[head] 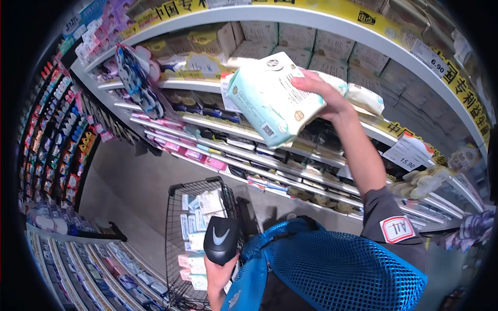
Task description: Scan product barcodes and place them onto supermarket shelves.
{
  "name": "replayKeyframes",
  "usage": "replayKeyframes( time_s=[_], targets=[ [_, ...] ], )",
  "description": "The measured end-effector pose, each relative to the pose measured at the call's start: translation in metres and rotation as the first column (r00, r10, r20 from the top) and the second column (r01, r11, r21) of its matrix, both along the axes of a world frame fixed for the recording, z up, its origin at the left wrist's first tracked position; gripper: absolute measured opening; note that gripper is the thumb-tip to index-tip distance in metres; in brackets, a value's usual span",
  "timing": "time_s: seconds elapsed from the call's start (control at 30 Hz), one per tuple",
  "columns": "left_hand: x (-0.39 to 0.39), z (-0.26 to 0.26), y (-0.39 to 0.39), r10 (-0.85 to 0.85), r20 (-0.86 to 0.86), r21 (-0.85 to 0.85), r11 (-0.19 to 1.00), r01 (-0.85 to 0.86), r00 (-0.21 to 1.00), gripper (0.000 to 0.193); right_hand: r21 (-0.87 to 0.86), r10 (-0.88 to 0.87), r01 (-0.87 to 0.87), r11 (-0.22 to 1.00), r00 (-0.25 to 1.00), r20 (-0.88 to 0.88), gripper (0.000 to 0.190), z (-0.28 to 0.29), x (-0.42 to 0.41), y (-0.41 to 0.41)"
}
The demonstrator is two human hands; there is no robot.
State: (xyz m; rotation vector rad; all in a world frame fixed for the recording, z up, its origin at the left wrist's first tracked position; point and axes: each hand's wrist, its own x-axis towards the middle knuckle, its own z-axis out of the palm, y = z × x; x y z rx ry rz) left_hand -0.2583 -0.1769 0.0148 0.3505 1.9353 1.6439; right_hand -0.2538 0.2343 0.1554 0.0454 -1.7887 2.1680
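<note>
My right hand is closed on a mint-green and white soft package, held tilted in front of a store shelf. Its thumb lies over the printed front; the other fingers are mostly hidden behind the package. Similar packs lie on the shelf just behind. Lower down, my left hand grips a black handheld barcode scanner over the side of a black wire shopping cart. White, blue and pink packages fill part of the cart.
Curved-looking white shelf edges with price tags run across the front. Bagged goods hang at the left shelf end. More stocked racks stand across the aisle floor. A blue mesh vest covers my body.
</note>
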Motion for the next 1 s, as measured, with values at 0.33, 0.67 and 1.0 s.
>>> replayKeyframes(
  time_s=[0.33, 0.67, 1.0],
  targets=[
    [0.016, 0.008, -0.018, -0.059, 0.155, 0.127, 0.991, 0.039, 0.986, 0.04, -0.842, 0.384, -0.402, 0.36, 0.886, -0.259, 0.06, -0.176, -0.01, -0.103],
    [0.032, -0.005, -0.042, 0.126, 0.187, 0.1, 0.984, -0.147, 0.974, 0.035, -0.855, 0.581, -0.33, 0.401, 0.813, -0.041, 0.052, -0.234, -0.004, -0.166],
    [0.033, -0.003, -0.046, 0.194, 0.298, 0.241, 0.932, -0.27, 0.935, 0.04, -0.763, 0.499, -0.127, 0.634, 0.821, 0.279, 0.072, -0.219, 0.003, -0.168]
  ],
)
